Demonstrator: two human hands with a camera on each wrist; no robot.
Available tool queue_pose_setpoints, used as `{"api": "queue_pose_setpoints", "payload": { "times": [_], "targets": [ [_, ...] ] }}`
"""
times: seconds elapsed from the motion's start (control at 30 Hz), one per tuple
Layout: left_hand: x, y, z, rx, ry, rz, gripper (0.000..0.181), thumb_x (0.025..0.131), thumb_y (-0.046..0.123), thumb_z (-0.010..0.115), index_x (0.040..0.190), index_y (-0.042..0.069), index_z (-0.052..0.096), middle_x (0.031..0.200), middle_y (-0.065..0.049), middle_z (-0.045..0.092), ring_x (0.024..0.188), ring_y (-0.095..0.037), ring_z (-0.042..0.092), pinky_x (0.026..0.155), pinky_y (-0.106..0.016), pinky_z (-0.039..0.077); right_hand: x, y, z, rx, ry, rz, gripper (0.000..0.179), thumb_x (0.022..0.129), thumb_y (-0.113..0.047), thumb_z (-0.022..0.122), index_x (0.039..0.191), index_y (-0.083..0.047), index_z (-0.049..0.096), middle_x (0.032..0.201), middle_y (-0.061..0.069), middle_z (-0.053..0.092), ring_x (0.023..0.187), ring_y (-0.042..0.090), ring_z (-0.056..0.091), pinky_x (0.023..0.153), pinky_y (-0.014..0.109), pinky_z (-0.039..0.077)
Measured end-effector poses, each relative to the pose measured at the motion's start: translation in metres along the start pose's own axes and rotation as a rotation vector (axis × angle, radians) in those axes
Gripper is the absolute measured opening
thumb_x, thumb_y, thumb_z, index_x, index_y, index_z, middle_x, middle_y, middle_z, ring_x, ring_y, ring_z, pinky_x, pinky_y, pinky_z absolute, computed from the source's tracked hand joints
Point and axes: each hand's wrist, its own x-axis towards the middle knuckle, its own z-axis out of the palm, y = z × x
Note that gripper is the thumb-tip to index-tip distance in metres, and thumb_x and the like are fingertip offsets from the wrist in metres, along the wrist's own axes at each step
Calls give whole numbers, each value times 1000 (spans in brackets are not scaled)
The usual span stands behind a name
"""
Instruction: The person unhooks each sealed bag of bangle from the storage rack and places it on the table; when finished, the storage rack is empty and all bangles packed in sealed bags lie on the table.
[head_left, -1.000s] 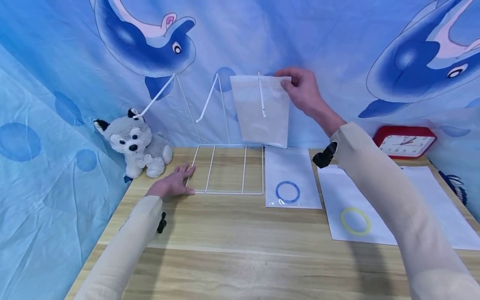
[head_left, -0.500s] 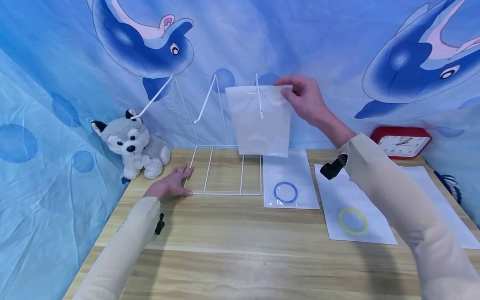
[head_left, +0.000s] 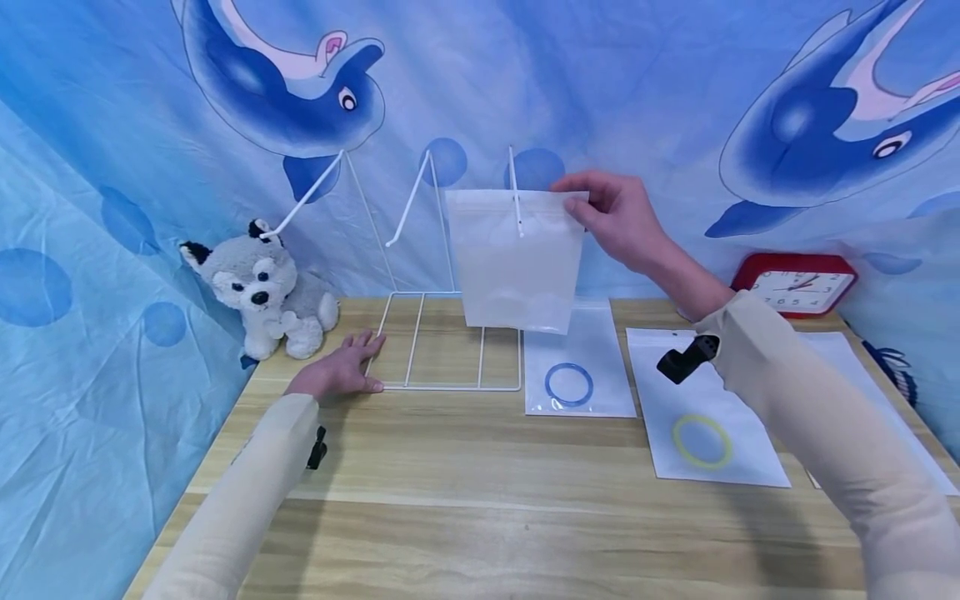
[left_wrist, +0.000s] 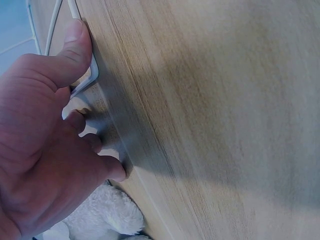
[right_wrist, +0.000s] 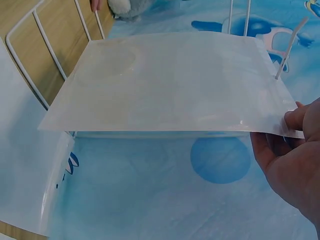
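Note:
A frosted white zip bag (head_left: 517, 267) hangs at the right prong (head_left: 519, 221) of a white wire rack. My right hand (head_left: 618, 218) pinches its upper right corner between thumb and fingers. In the right wrist view the prong (right_wrist: 287, 55) pokes out through the bag near its top edge, tip free. My left hand (head_left: 341, 368) rests, fingers spread, at the front left corner of the rack's base (head_left: 450, 387). In the left wrist view its thumb (left_wrist: 75, 50) lies on the front wire, while fingertips come down at the wooden table (left_wrist: 210, 100).
A clear bag with a blue ring (head_left: 568, 384) lies right of the rack. Further right are a bag with a yellow ring (head_left: 701, 442) and another white sheet-like bag (head_left: 840, 358). A plush husky (head_left: 258, 287) sits left; a red clock (head_left: 795, 283) stands behind.
My right hand has drawn the bag forward and down along the right prong, from near its back toward its tip. My left hand has stayed at the rack's corner.

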Motion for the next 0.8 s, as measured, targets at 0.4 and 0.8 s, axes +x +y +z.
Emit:
{"api": "queue_pose_setpoints", "payload": {
  "times": [0.4,0.8],
  "targets": [
    [-3,3,-2,5,-13,-27,94,91,27,73,159,2,14,161,-30,0,144,-54,-4,112,-70,9,-21,-15,-4,26,-54,9,24,100,-4,58,122,-1,70,108,12,71,82,15,68,72,23,54],
    [-1,2,-3,-1,-15,-11,94,91,25,74,158,0,14,161,-31,0,144,-55,-4,112,-70,8,-38,-32,-7,35,-60,79,24,100,-5,60,122,-3,71,104,12,73,84,17,69,74,23,55]
  ]
}}
